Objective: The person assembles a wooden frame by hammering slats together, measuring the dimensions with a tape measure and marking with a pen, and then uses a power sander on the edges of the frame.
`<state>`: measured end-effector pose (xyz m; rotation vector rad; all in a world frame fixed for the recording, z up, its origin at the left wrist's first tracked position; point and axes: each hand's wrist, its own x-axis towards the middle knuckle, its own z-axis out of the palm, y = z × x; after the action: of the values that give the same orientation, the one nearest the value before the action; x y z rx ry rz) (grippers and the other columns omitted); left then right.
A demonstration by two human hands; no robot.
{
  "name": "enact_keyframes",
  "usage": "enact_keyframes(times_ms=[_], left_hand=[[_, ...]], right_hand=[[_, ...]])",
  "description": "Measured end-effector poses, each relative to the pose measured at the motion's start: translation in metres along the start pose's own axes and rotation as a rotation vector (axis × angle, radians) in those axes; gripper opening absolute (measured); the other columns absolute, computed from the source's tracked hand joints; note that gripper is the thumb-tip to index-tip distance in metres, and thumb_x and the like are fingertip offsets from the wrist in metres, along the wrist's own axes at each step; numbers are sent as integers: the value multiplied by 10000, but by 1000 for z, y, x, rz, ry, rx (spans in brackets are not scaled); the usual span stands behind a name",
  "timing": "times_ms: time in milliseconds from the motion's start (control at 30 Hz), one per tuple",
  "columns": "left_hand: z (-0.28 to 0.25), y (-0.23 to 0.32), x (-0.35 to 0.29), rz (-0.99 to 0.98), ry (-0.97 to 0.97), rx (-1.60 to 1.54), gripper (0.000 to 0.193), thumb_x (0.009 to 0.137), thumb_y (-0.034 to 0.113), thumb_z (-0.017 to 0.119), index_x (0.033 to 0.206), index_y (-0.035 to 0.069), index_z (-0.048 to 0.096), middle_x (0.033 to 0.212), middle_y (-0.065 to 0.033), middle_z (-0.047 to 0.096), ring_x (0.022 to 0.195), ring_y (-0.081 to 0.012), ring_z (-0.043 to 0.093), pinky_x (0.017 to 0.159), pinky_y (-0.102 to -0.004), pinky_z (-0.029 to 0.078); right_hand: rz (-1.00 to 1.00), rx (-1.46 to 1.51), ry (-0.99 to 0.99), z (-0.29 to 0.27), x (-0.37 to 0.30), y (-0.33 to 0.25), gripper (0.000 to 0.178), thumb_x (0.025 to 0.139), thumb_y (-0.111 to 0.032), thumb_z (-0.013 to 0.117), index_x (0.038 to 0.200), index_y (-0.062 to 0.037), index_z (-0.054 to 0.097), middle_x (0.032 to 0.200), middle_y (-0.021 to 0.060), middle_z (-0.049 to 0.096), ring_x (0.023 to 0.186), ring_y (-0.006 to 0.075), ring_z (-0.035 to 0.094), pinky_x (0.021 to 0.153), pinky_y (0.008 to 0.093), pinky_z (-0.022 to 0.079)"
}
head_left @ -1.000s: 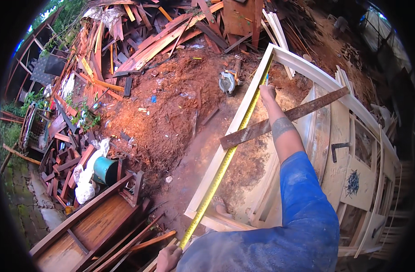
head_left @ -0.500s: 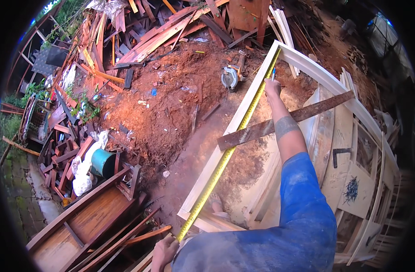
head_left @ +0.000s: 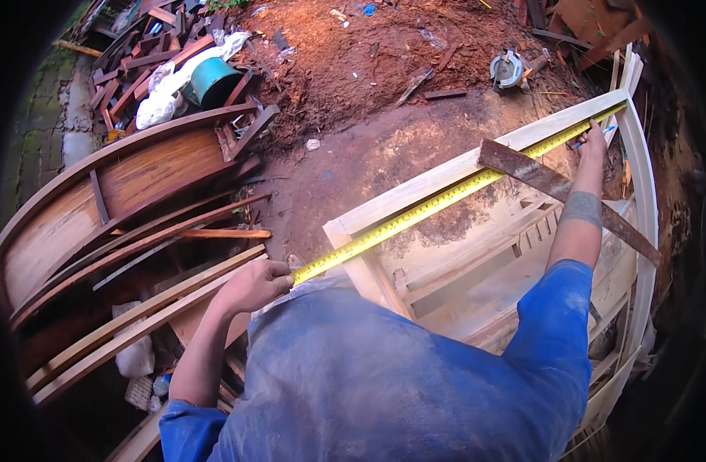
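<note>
A yellow tape measure [head_left: 414,214] is stretched along the inner side of a pale wooden frame's long rail [head_left: 422,187]. Its near end reaches my left hand [head_left: 254,286], whose fingers are closed around it. At the far corner of the frame, my right hand [head_left: 593,140] is closed on a slim blue-and-white pen [head_left: 608,129], right beside the tape. Whether those fingers also pinch the tape is hidden. A dark, weathered board [head_left: 565,189] lies across the frame, touching the rail and passing by my right forearm.
A circular saw [head_left: 508,71] rests on the dirt beyond the frame. To the left lie a brown curved wooden panel [head_left: 129,181], long battens [head_left: 149,312], a green bucket [head_left: 212,83] and scrap wood. More pale timber frames [head_left: 476,277] sit under my right arm.
My view has swung left and down, so the frame now slants flatter across it. More of my left arm shows. The tape is still stretched between both hands, and the pen has tilted lower.
</note>
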<state>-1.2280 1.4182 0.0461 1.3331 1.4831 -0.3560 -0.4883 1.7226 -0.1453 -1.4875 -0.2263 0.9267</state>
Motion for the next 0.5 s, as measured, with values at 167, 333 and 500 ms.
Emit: enact_keyframes(times_ms=[167, 333, 500], left_hand=[[-5, -2, 4, -45, -79, -67, 308, 903, 262, 616, 928, -36, 690, 722, -165, 644, 690, -236, 620, 700, -389, 484], [-15, -18, 22, 47, -225, -141, 280, 957, 255, 628, 949, -19, 686, 789, -45, 615, 737, -123, 556, 685, -327, 448], [-21, -7, 18, -49, -317, -135, 275, 928, 217, 629, 957, -49, 693, 1047, -92, 678, 901, -194, 622, 805, -345, 489]], right_hand=[[-25, -23, -77, 3, 6, -2, 180, 1014, -206, 537, 950, -47, 589, 631, 9, 530, 386, 87, 342, 341, 239, 242], [-27, -47, -63, -6, 2, -12, 194, 1022, -212, 518, 965, -43, 594, 629, 6, 516, 387, 89, 316, 346, 244, 249], [80, -83, -10, 23, -33, -11, 259, 1046, -260, 458, 921, -61, 567, 520, -8, 393, 361, 107, 274, 340, 263, 243]])
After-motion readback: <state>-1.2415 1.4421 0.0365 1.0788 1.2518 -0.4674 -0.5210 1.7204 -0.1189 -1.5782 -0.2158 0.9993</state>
